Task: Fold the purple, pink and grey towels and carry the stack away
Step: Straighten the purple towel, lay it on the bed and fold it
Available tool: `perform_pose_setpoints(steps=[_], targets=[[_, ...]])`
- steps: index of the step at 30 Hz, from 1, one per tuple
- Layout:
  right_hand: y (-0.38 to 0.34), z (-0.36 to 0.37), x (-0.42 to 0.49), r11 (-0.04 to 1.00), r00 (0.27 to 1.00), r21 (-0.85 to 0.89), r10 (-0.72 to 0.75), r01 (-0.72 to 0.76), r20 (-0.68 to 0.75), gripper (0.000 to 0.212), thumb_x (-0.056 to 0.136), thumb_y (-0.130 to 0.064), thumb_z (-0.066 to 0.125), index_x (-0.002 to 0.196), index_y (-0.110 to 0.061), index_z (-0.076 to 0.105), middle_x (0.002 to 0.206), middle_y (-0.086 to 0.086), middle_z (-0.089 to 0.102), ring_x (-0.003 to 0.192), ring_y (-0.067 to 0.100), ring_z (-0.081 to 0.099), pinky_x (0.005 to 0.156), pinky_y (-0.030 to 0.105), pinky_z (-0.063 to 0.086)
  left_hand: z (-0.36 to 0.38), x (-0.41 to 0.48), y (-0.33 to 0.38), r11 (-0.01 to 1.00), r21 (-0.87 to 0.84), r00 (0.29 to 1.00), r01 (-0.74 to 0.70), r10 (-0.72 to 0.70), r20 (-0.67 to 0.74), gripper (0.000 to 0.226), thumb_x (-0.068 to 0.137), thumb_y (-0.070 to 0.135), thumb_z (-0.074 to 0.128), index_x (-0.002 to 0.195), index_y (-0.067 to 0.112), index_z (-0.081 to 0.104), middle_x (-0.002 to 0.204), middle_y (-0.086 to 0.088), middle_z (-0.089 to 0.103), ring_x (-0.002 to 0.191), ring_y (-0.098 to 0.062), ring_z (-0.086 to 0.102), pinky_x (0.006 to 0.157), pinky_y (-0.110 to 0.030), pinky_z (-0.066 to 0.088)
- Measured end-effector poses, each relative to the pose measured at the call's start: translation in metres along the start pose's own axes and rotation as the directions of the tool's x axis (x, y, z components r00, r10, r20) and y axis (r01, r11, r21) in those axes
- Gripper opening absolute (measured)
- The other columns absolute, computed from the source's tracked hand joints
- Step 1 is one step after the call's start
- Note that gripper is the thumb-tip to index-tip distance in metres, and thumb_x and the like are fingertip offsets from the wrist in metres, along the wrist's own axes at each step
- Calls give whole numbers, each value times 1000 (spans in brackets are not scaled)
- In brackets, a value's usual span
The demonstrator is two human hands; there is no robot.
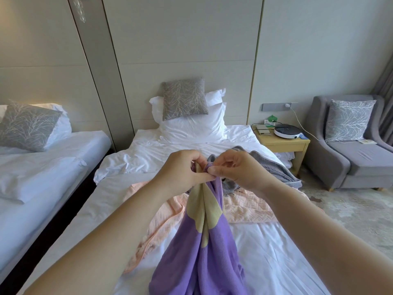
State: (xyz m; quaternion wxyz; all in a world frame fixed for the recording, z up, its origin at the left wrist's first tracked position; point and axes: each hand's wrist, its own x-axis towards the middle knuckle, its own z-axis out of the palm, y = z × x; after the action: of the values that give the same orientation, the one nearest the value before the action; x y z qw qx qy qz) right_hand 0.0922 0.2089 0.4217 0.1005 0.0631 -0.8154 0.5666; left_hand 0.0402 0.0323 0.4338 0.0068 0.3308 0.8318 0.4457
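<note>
Your fingers (209, 170) are pinching the top edge of the purple towel (204, 248) — left hand (180, 169) and right hand (238, 169) meet almost thumb to thumb, both closed on the same bunched bit of cloth. The towel hangs from that grip in a long gathered fall, its pale yellow patch folded in on itself, and its lower end reaches the bed (276, 262) in front of you.

By the look of it you are at the first step: finding the corners of the purple one before any fold is made. The pink towel (244, 206) lies spread and rumpled on the bed beneath, the grey towel (274, 167) crumpled just beyond it — neither is folded yet.

Next, I judge, you need to slide your hands apart along the edge until each holds a corner, so the cloth opens flat.
</note>
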Motion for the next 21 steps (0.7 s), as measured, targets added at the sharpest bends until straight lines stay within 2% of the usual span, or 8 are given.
perform_pose_setpoints(steps=[4,7,8,10,12,15,18,21], targets=[[9,5,-2,981,974,192,-48,5,222,26,85,-33,62,99,-11,59,95,1,63,92,11,55,89,31,43,-25,3,6,996,5,996,-88,88,-12,23,67,14,79,64,24,57,52,7,51,49,-8,42,52,-22,37],[16,19,0,980,939,193,-28,-41,344,33,92,-20,57,117,1,50,115,25,60,102,26,55,102,61,36,-49,8,19,989,-107,988,-101,88,-124,22,62,14,69,62,25,50,69,-13,57,61,-15,46,61,-26,36],[18,24,1,989,922,143,-23,-35,386,33,95,-16,53,123,0,49,123,26,57,111,31,56,104,61,36,-56,10,22,978,-177,985,-111,84,-149,22,62,13,67,63,25,49,78,-18,57,67,-19,48,65,-29,37],[22,33,1,1000,896,10,-2,-3,443,30,98,-17,47,125,-5,54,127,17,60,119,27,56,104,47,42,-68,12,27,951,-270,976,-148,96,-198,22,63,9,66,67,22,48,83,-9,58,74,-20,49,66,-25,39],[29,38,0,987,881,-163,85,-9,466,25,98,-21,49,117,-10,60,118,6,65,111,18,60,100,38,46,-79,13,30,930,-312,959,-193,111,-261,20,64,7,64,69,18,48,83,0,59,75,-16,51,64,-20,40],[52,37,-6,830,853,-558,280,16,441,19,91,-19,52,104,-12,64,102,3,69,92,18,63,89,35,51,-97,18,27,880,-426,906,-210,12,-423,18,65,6,61,70,18,49,84,-5,57,82,-22,51,70,-31,39],[74,30,-16,687,850,-727,381,3,364,8,81,-13,48,79,-13,56,85,8,66,78,23,59,65,26,46,-114,23,16,797,-554,835,-243,-118,-537,21,71,1,60,71,18,49,76,-5,52,68,-16,53,61,-25,42],[85,9,-17,586,932,-805,335,-92,138,14,80,-11,49,68,-18,50,76,6,63,72,18,52,59,27,37,-118,28,1,793,-565,815,-227,-163,-556,28,81,-9,57,73,17,49,74,-2,53,61,-9,54,55,-18,45]])
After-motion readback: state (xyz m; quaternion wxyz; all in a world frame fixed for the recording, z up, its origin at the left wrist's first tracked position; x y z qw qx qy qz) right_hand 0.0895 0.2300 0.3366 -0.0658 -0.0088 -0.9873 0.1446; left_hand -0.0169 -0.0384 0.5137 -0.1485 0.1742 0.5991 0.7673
